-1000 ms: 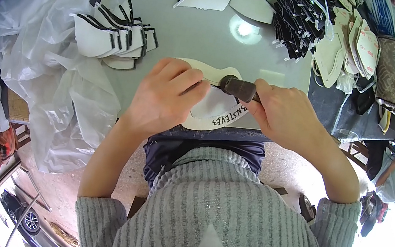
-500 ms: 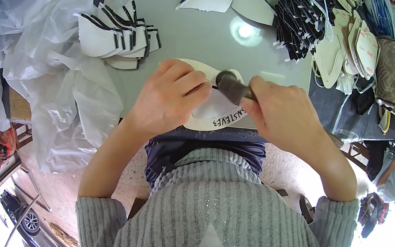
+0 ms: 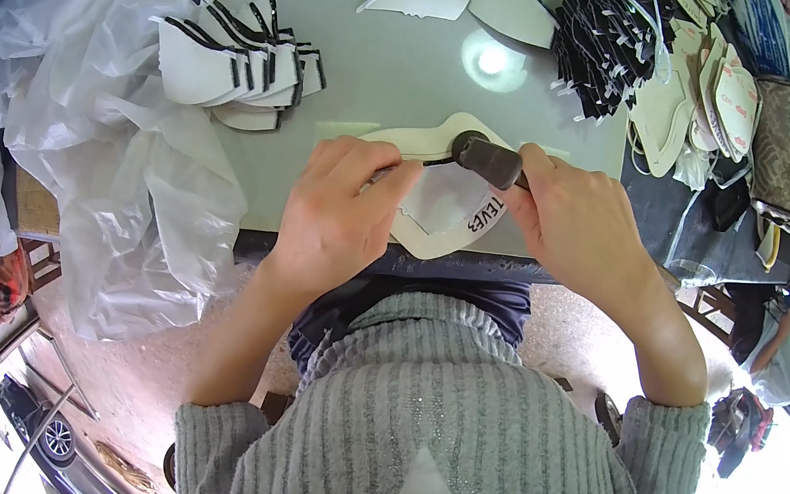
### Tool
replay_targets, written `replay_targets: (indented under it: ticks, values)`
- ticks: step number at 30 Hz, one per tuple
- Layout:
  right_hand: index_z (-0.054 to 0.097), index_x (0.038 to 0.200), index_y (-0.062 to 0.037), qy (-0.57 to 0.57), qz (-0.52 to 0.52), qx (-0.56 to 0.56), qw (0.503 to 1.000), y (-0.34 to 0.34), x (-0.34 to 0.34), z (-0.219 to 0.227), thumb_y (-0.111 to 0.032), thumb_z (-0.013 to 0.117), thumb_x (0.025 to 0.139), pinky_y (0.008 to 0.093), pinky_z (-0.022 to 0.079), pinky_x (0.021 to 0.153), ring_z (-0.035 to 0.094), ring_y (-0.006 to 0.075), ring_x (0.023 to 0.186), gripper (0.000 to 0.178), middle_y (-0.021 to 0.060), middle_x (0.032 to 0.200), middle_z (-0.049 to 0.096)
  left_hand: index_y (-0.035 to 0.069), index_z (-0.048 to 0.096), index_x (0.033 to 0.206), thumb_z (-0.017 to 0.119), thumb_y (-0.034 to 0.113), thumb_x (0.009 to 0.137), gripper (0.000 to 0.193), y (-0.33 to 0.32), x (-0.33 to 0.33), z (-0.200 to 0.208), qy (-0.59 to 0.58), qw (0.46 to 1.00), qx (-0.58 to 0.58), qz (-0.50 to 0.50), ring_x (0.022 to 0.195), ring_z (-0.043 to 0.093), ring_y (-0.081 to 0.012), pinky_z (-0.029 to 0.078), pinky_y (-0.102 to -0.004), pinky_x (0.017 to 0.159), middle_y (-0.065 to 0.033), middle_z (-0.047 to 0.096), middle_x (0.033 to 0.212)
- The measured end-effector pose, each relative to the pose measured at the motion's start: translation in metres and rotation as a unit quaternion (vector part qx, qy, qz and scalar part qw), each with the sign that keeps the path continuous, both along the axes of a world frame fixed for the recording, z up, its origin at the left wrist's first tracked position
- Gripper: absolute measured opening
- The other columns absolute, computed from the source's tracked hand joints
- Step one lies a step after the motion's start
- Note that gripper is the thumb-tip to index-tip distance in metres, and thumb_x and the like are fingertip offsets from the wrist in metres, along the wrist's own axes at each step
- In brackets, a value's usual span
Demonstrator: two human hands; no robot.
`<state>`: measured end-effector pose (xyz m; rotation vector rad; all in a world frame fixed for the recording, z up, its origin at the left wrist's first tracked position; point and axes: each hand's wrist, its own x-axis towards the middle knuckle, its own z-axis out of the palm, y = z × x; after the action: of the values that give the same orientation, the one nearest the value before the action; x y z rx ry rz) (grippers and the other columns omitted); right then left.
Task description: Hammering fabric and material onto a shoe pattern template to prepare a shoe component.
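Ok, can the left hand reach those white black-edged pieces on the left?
Probably yes: the left hand is near the white pieces, with grey tabletop between, though it looks busy at the cream shape.

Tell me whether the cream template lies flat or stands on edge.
Flat: the cream template shows its broad face and curved outline against the grey tabletop, partly covered by the hammer.

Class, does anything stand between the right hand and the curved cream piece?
Yes, the dark hammer head: it extends from the right hand over the upper right of the curved cream piece. Nothing else visible intervenes.
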<state>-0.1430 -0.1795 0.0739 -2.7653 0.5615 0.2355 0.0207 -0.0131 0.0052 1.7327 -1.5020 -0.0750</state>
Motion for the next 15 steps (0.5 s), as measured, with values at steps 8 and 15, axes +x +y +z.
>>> replay_targets:
  ticks: [8,15]
  values:
    - [0.052,0.084,-0.002,-0.025,-0.002,0.038,0.999,-0.001,0.001,0.003,-0.034,0.055,0.098,0.0442,0.049,0.052,0.064,0.0357,0.058,0.035,0.014,0.068,0.064,0.001,0.069,0.093,0.068,0.001,0.065,0.027,0.001,0.003,0.001,-0.108,0.994,-0.01,-0.024,0.083,0.058,-0.0251,0.047,-0.037,0.074,-0.0062,0.06,0.091]
    - [0.053,0.082,0.0,-0.012,0.013,0.067,0.998,0.007,0.012,-0.001,-0.033,0.056,0.097,0.0446,0.051,0.054,0.064,0.0367,0.058,0.036,0.016,0.063,0.062,0.002,0.069,0.094,0.068,-0.003,0.067,0.027,-0.002,0.006,0.001,-0.066,0.998,-0.005,-0.023,0.082,0.058,-0.026,0.047,-0.0374,0.072,-0.0064,0.06,0.09]
